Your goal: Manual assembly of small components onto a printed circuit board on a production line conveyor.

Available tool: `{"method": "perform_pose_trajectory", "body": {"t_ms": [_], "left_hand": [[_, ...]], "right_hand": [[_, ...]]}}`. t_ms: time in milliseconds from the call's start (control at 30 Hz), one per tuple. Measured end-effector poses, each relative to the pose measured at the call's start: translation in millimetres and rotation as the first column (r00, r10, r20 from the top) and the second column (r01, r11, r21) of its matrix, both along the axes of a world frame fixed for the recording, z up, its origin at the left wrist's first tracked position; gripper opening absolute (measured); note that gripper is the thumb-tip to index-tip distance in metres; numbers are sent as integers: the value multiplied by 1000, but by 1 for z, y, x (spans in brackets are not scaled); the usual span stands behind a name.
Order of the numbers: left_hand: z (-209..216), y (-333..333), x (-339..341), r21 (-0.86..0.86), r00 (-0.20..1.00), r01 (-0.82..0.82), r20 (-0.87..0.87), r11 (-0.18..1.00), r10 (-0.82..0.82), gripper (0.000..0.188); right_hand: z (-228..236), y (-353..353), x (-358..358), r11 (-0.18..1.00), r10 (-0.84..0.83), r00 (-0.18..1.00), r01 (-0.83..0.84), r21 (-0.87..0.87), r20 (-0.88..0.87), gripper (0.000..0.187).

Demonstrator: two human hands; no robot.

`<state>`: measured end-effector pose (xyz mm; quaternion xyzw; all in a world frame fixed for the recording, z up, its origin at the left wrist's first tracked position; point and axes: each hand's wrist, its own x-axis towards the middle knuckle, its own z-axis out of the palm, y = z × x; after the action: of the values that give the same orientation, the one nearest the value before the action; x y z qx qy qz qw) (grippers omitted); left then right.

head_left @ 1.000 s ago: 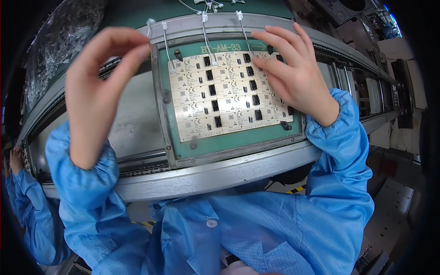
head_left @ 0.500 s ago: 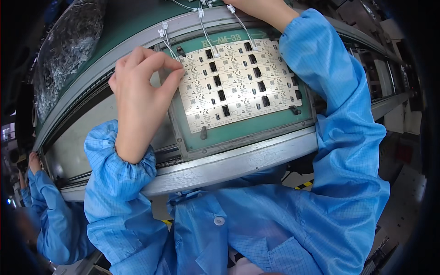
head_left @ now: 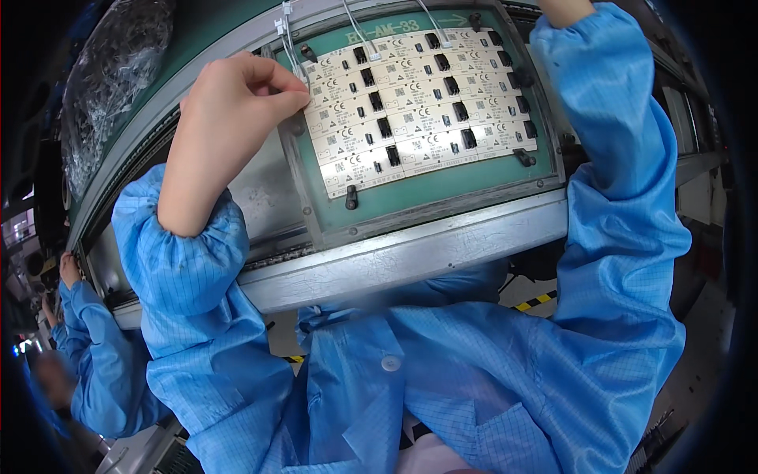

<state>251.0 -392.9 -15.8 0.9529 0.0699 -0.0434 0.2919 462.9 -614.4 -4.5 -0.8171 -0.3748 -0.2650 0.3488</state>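
My left hand (head_left: 246, 99) is pinched, thumb and fingertips together, at the left edge of a panel of white circuit boards (head_left: 414, 162). Whatever lies between those fingertips, if anything, is too small to make out. The panel has rows of black components and sits on a green fixture plate (head_left: 410, 207). White cables with connectors (head_left: 284, 24) rise from the panel's upper left corner, close to my left hand, and two more leave its top edge. Of my right arm, only the wrist (head_left: 565, 9) and the blue sleeve show; the hand is beyond the upper edge.
Black clips (head_left: 351, 197) stand round the panel. A metal rail (head_left: 410, 261) runs along the near side. A clear plastic bag (head_left: 118, 87) of small parts lies at the far left. Lower left, a co-worker's blue sleeve (head_left: 99, 347) shows.
My right hand has gone up and right out of view, away from the cable connector. My left hand stays by the panel's left edge, its fingers more folded. The panel sits higher in view.
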Motion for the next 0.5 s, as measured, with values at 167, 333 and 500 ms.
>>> {"method": "perform_pose_trajectory", "body": {"t_ms": [167,333,500], "left_hand": [[-4,3,2,-61,1000,-1,-30,998,-1,21],[-17,12,8,-205,996,84,-18,975,-89,20],[-4,-11,-4,-91,1000,1,22,996,1,14]], "right_hand": [[18,-17,-28,993,112,988,-108,45,-108,20],[20,-31,-59,962,245,889,-173,213,-386,18],[16,-46,-69,935,307,843,-181,304,-441,15]]}}
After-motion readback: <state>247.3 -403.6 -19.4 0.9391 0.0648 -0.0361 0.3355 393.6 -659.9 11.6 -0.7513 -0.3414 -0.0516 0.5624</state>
